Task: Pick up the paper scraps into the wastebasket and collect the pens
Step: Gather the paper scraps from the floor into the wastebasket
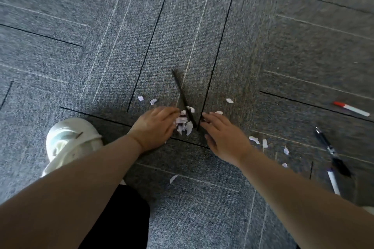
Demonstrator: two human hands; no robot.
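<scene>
Two hands [155,125] [224,137] flank scraps [183,123] beside unlabelled black pen [183,97].

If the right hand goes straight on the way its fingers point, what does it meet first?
Probably the thin black pen, which lies just ahead of the right hand, with the pile of paper scraps beside it. Depth is unclear.

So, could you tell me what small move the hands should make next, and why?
Probably cup both hands together around the scrap pile: the left hand and right hand flank it on the carpet, and a thin black pen lies across it. No wastebasket is in view.
</scene>
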